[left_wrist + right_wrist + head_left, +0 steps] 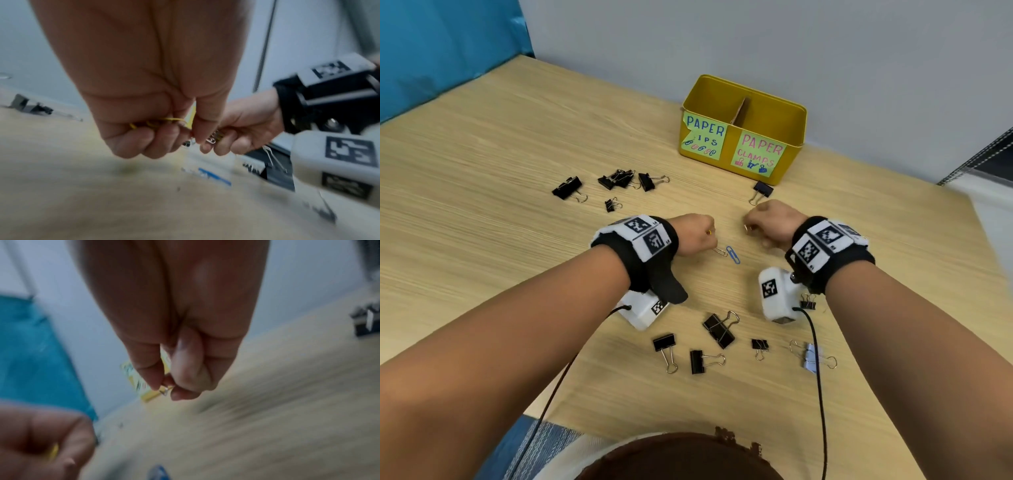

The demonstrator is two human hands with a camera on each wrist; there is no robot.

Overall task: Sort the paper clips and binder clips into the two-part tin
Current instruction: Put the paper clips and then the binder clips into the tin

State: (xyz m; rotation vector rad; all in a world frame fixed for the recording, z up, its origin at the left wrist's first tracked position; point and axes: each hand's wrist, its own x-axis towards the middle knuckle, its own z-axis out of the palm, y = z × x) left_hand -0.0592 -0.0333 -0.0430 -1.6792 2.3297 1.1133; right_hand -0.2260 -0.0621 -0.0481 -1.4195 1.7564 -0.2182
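A yellow two-part tin [743, 102] stands at the back, labelled for paper clips on its left half and paper clamps on its right. My left hand [697, 233] is curled around yellow paper clips [164, 121] just above the table. My right hand [770, 221] pinches silver paper clips [212, 138] between thumb and fingers, seen blurred as a silver paper clip [165, 391] in the right wrist view. A silver paper clip [720, 252] and a blue paper clip [733, 255] lie on the wood between the hands. A black binder clip [762, 192] lies just in front of the tin.
Several black binder clips [619, 180] lie at the left rear. More black binder clips [719, 330] and a pale blue one [812, 356] lie near the front edge under my wrists. Camera cables trail off the table [482, 154]. A wall stands behind the tin.
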